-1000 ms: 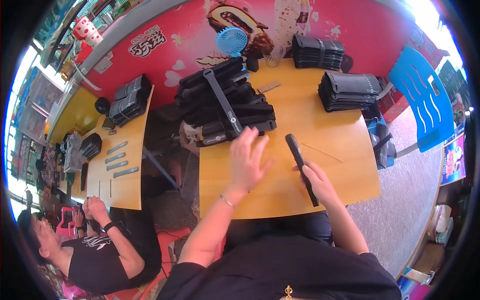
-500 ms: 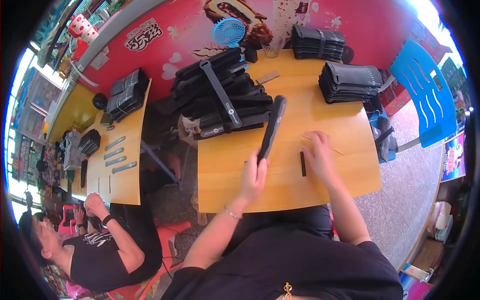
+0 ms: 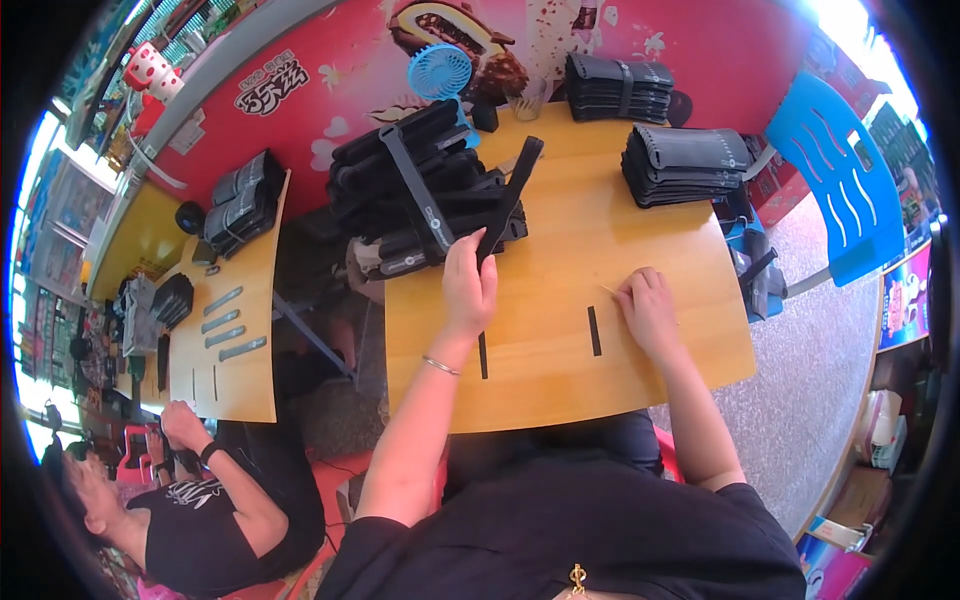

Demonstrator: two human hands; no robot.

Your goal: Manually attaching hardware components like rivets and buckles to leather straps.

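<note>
My left hand (image 3: 470, 285) is closed around a long black strap (image 3: 516, 190), which slants up and away beside a pile of black straps (image 3: 400, 190). One strap with pale print lies across that pile. My right hand (image 3: 648, 312) is pinched on a thin wooden stick (image 3: 607, 290), low over the right part of the wooden table (image 3: 540, 390). Two short black strips (image 3: 595, 330) mark the tabletop, one just left of my right hand and the other below my left hand.
Bundled black pouches (image 3: 620, 88) and a folded stack (image 3: 685, 163) sit at the far right. A blue fan (image 3: 440, 72) and a glass (image 3: 526, 100) stand at the back. A blue chair (image 3: 838, 165) is at right. To the left, another person (image 3: 210, 490) sits by a second table (image 3: 250, 375).
My left hand has moved left and away with the strap, to the pile's edge, uncovering the left black strip. The right hand now pinches the stick near its tip.
</note>
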